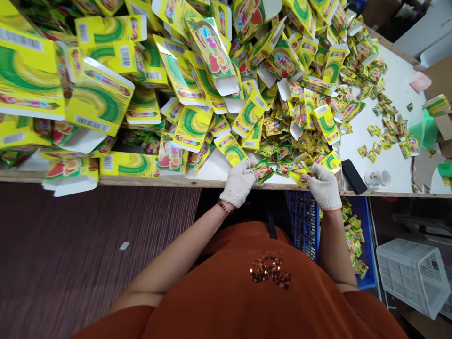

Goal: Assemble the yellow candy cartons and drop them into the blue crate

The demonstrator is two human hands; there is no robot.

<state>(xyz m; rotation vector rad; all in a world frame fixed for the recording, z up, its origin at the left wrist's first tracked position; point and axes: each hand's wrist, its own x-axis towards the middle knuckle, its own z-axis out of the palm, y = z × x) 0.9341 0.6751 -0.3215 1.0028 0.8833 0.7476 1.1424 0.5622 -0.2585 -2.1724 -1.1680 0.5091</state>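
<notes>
My left hand (240, 182), in a white glove with bare fingertips, is closed at the table's front edge. Its fingers pinch a small green candy packet (263, 171). A matching glove covers my right hand (325, 188), whose fingertips are closed on a yellow candy packet (300, 174). Between the hands another green packet (284, 167) lies on the white tabletop. Just beyond my left hand rests a yellow printed box (230, 149). A further yellow box (331, 161) lies against the fingers of my right hand; I cannot tell whether they touch it.
Open-flapped yellow boxes (192, 127) and loose packets are heaped across the table. Right of my right hand are a black phone (353, 176) and a white mug (377, 178). Below the edge stands a blue crate (367, 245) of packets, with a white plastic basket (406, 268) farther right.
</notes>
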